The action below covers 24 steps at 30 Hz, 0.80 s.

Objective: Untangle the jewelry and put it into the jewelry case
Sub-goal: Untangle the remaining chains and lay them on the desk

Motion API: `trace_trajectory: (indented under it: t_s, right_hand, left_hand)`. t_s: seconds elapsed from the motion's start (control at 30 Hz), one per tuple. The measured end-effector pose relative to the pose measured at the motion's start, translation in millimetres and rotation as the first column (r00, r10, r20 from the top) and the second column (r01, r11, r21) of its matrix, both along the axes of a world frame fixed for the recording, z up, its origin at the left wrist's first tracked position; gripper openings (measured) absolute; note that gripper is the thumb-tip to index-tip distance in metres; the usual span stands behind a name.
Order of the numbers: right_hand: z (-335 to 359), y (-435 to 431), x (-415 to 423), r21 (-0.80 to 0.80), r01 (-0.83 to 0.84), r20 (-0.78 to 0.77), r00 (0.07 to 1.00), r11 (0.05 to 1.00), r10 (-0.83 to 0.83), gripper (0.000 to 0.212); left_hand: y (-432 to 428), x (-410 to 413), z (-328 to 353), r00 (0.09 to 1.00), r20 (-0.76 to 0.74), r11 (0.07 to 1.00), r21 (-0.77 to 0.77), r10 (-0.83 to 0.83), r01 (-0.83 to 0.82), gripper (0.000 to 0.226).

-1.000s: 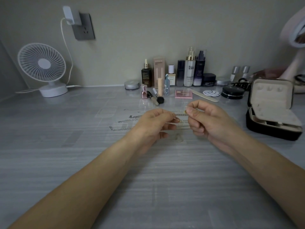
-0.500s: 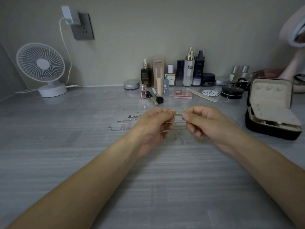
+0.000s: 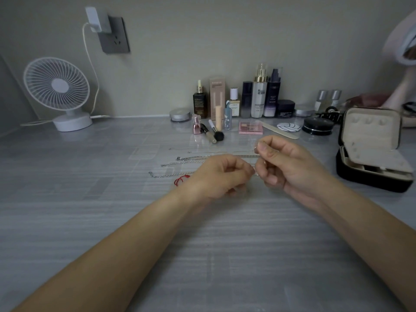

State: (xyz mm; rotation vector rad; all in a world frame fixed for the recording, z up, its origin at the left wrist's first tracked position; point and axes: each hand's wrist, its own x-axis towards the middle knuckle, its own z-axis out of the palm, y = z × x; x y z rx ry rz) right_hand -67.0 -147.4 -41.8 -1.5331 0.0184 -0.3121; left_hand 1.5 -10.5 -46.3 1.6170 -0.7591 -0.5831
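Over the worktop (image 3: 90,221), both hands pinch one fine chain (image 3: 256,174).
Left to right: white fan (image 3: 56,86) at the back, silver chains (image 3: 191,157) and a red cord (image 3: 180,180) lying flat, their right ends hidden behind the left hand (image 3: 221,176), curled on the fine chain; right hand (image 3: 288,167) pinches it just beside; bottles (image 3: 258,93) line the wall; open jewelry case (image 3: 369,158) far right, lid up.

Bare forearms (image 3: 112,255) lead to the left hand (image 3: 221,176) and right hand (image 3: 290,163), whose fingers (image 3: 266,152) show short, plain nails.
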Motion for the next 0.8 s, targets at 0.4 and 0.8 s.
trace_trajectory:
  t_s: [0.4, 0.8]
  right_hand:
    - [3.3, -7.0, 0.3, 0.129, 0.021, 0.048, 0.998, 0.991, -0.028, 0.020]
    - [2.3, -6.1, 1.1, 0.094, 0.034, 0.019, 0.999, 0.995, -0.036, 0.012]
  left_hand:
    - [3.2, 3.4, -0.9, 1.000, -0.018, 0.999, 0.032, 0.006, -0.005, 0.008]
    - [5.7, 0.1, 4.3, 0.989, 0.044, 0.988, 0.056, 0.138, -0.141, 0.008]
